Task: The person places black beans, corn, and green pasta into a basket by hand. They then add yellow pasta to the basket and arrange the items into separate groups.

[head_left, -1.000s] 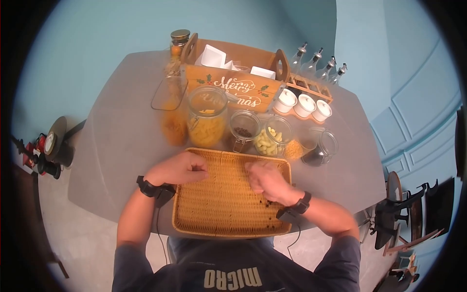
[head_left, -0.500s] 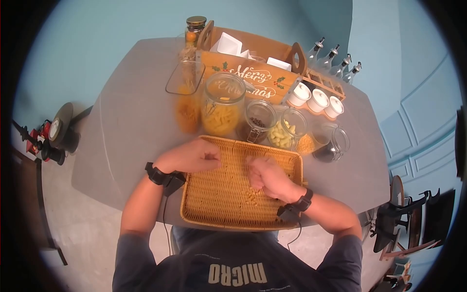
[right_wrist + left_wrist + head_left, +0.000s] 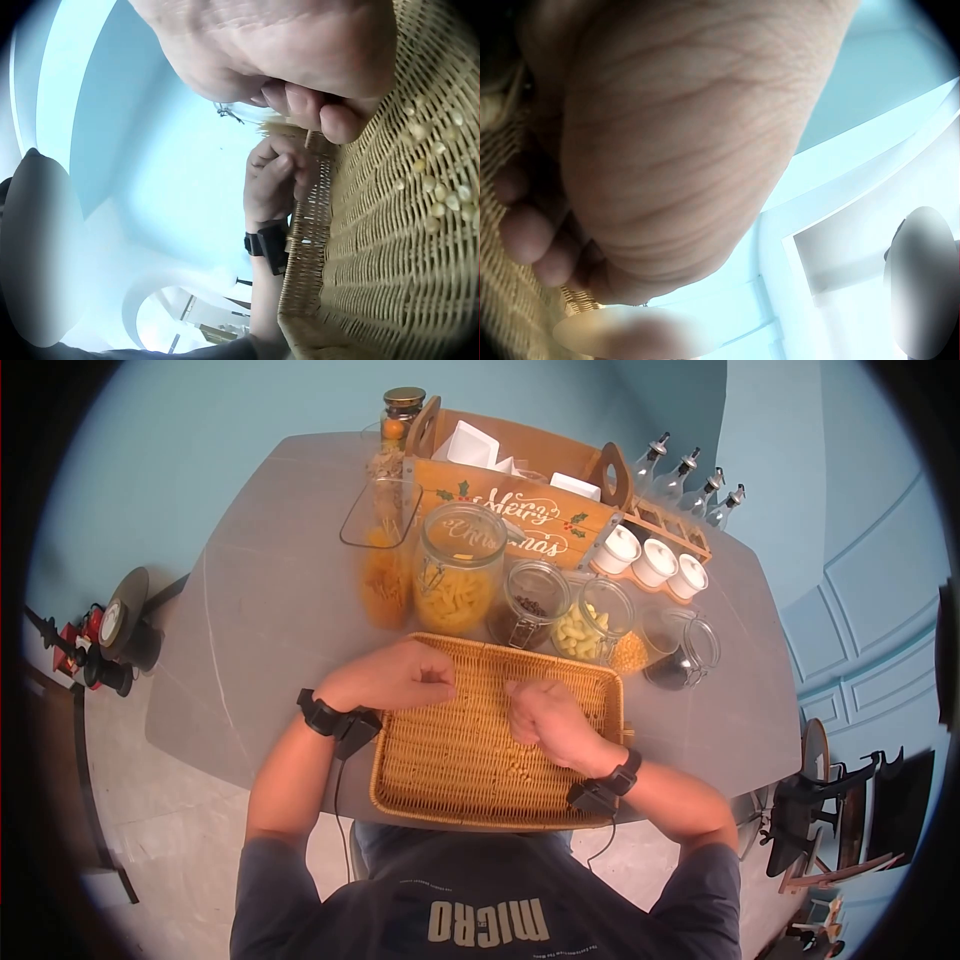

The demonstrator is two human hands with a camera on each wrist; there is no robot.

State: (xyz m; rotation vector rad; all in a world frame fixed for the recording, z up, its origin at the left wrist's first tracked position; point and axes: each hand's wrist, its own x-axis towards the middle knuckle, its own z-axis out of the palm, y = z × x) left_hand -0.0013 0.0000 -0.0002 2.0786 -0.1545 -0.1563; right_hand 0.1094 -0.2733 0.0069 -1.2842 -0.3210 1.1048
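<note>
A woven wicker basket [image 3: 440, 780] lies on the table right in front of the person. Over its back left corner, the left hand [image 3: 395, 675] has its fingers curled in toward the palm; no object shows in it. The right hand [image 3: 555, 725] makes a loose fist above the right half of the basket, fingertips tucked under, and nothing shows between its fingers. Several pale yellow corn kernels [image 3: 442, 196] are scattered on the basket floor below the right hand. Curled fingertips [image 3: 529, 232] of the left hand appear beside the wicker in the left wrist view.
Behind the basket stand a jar of penne [image 3: 455, 595], a jar with dark pieces [image 3: 528, 605], a jar of pale yellow pieces [image 3: 580, 635], corn kernels in a clear container [image 3: 630, 653] and a tilted dark-filled jar [image 3: 675, 670]. Farther back are a wooden crate [image 3: 500, 510] and white pots [image 3: 655, 563].
The head view has shifted, while both hands keep much the same place over the basket. Dark specks showed at the basket's right side a second ago; pale kernels show nearer the middle now.
</note>
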